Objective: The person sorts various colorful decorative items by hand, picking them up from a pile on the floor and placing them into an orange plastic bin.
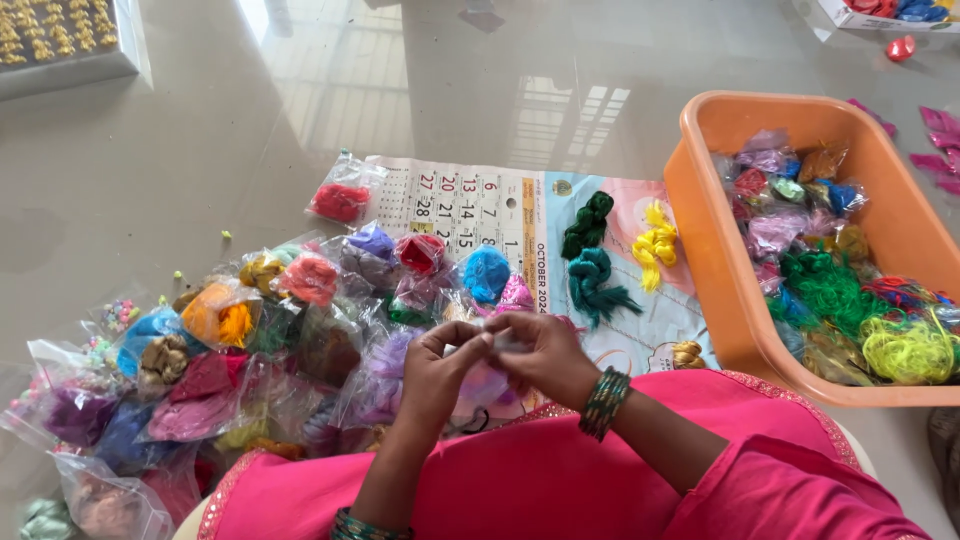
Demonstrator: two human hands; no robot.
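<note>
Left: heaped thread packets [250,340]. Centre: left hand [435,365] and right hand [540,355], fingertips pinched together on a small clear packet [497,343] above the lap. Could slip among look-alikes. Right: orange tub [700,215].

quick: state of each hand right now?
Left hand: closed, pinching a small clear packet.
Right hand: closed, pinching the same packet.

bare floor [300,80] lies open along the far side; the near-left is crowded with a pile of thread packets [250,340], the right edge blocked by an orange tub [720,270]; loose skeins [600,255] dot the calendar sheet [480,200] between.
</note>
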